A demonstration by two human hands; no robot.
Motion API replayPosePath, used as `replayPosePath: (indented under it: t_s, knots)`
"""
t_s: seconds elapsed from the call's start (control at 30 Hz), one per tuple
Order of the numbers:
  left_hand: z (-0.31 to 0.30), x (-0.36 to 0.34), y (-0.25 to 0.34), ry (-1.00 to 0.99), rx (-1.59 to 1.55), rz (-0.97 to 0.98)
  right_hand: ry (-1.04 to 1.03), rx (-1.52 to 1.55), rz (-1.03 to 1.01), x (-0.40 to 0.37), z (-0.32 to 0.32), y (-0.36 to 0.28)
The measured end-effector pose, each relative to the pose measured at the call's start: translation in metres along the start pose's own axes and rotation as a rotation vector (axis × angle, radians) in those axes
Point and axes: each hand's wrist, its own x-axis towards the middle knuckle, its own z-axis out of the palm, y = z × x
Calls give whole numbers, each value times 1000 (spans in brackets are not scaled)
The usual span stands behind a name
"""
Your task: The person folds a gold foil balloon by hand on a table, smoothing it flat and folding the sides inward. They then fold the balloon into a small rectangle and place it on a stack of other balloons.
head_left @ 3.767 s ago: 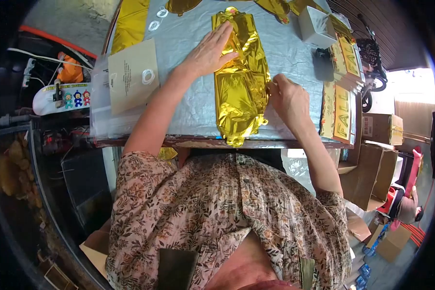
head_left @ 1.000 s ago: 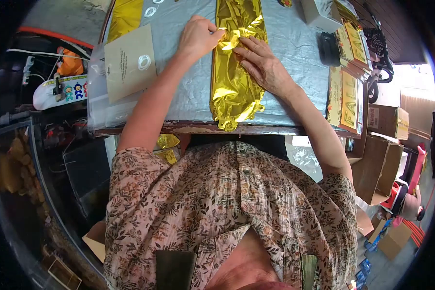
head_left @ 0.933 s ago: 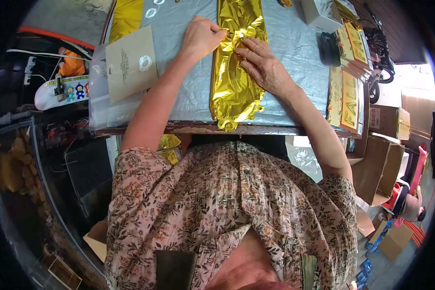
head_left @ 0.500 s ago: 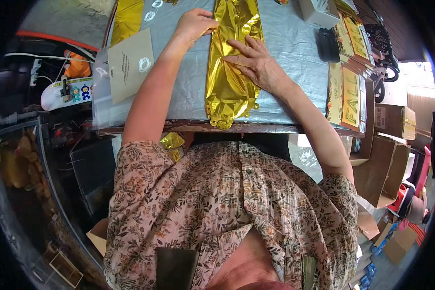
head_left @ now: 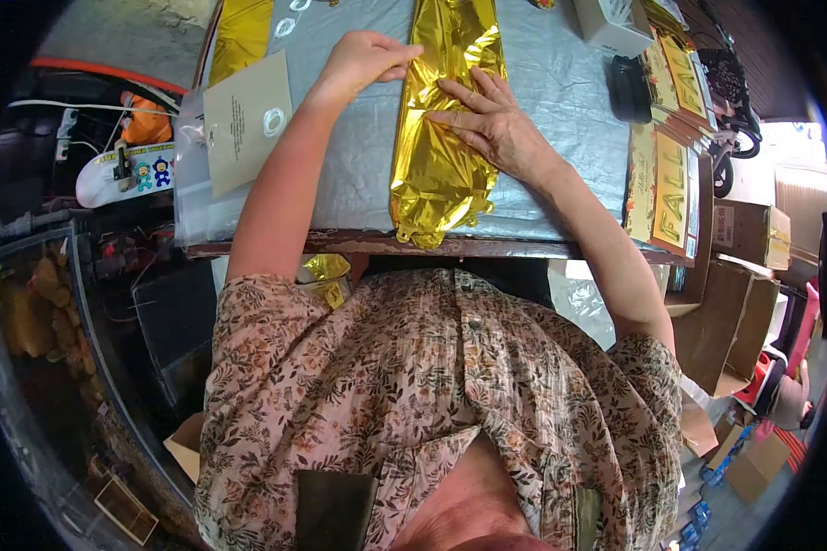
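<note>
A long, flat strip of shiny gold foil, looking like a deflated foil balloon, runs lengthwise down the table toward me. Its near end has small tabs and reaches the table's front edge. My left hand is at the strip's left edge, thumb and fingers drawn together in a pinch there. Flat on the foil's right half lies my right hand, with fingers spread. The far end of the foil runs out of view at the top.
Left on the grey-covered table lie a printed card, a white ribbon coil and more gold foil. To the right are a white box, a black object and "FALL" packets. Cardboard boxes stand beyond.
My left hand has moved slightly toward me along the foil's left edge, its fingertips reaching a little further over the foil. My right hand stays almost in place.
</note>
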Motion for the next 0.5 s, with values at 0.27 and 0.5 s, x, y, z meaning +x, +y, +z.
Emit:
replayPosePath:
  t_s: [0.27, 0.5]
  knots:
    - [8, -10, -7, 53, -110, 56, 10, 12, -13, -1, 0, 2]
    - [1, 30, -17, -59, -151, 251, 19, 1, -41, -2, 1, 4]
